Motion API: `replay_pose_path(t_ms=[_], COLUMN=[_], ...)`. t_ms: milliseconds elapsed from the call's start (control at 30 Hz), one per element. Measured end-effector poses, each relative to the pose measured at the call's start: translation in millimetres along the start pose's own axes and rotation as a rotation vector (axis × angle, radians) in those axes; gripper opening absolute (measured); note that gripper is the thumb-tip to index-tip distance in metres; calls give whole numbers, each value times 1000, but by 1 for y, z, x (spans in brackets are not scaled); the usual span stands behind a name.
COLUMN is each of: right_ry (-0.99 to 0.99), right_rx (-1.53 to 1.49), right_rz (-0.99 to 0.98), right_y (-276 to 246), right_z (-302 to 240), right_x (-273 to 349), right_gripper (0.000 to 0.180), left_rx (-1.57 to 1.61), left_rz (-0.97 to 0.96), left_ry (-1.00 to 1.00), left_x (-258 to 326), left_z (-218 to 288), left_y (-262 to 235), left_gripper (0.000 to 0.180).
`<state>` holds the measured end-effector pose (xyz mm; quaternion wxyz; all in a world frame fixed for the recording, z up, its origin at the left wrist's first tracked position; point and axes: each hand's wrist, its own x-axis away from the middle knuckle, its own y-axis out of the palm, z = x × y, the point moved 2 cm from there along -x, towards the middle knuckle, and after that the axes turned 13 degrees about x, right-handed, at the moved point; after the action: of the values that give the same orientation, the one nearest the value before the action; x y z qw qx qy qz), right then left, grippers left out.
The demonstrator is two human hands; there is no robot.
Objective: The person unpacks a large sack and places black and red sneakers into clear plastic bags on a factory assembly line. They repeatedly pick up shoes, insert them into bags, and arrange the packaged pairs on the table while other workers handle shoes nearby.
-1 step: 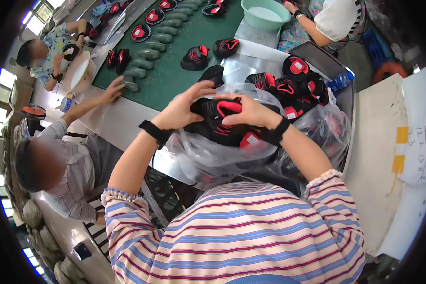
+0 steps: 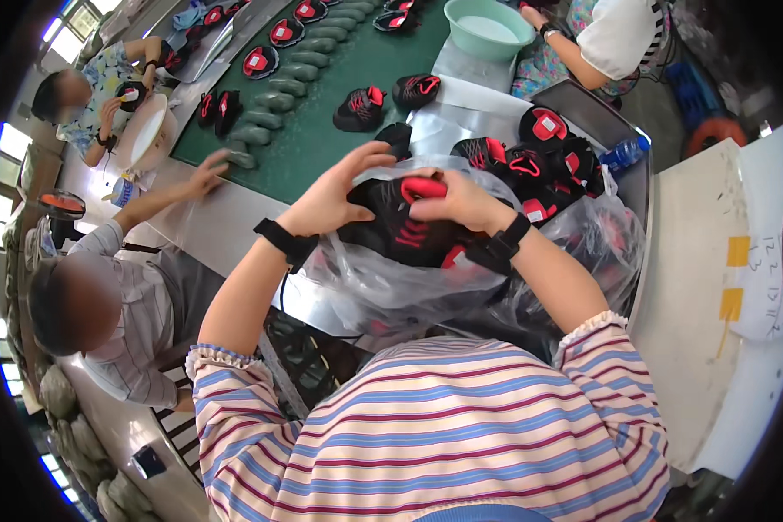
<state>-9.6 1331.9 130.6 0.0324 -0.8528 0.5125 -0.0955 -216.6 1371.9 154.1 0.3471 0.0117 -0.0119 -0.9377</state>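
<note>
A black shoe upper with red lining and red side stripes [image 2: 391, 233] is between my hands, over a clear plastic bag [image 2: 365, 291]. My right hand [image 2: 463, 205] pinches its red collar, fingers bent over the edge. At the upper's left side my left hand [image 2: 335, 198] has its fingers stretched apart, with the thumb close to or touching the black fabric. Below my right wrist lies another black and red upper [image 2: 454, 257] in the bag, partly covered.
Several uppers [image 2: 531, 161] are heaped at the right, near a blue bottle [image 2: 625, 151]. Rows of grey-green shoe lasts [image 2: 278, 100] and uppers line the green conveyor belt [image 2: 309, 143]. A basin [image 2: 487, 30] stands beyond. A co-worker's hand [image 2: 207, 174] reaches the belt's edge at left.
The upper has turned and tipped, so its striped side shows more and its opening less. My right fingers have curled in on the collar. My left hand has barely moved.
</note>
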Motion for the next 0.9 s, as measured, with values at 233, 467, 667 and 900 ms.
replay_pose_path(t_ms=[233,467,667,900], right_ry=[343,403,248,91], right_rx=[-1087,-1198,-1524,-1173], right_rz=[212,456,238,230], right_y=[8,31,32,8], right_z=[92,93,80,53], right_x=[6,15,24,30], right_gripper=[32,36,42,46], left_rx=[1016,1054,389,661], left_rz=[166,327,386,289], left_ry=[-83,164,45,12], left_x=[31,43,52,42], left_z=[-40,-27,-5,6], left_y=[10,38,41,-4], left_gripper=[86,109,96,56])
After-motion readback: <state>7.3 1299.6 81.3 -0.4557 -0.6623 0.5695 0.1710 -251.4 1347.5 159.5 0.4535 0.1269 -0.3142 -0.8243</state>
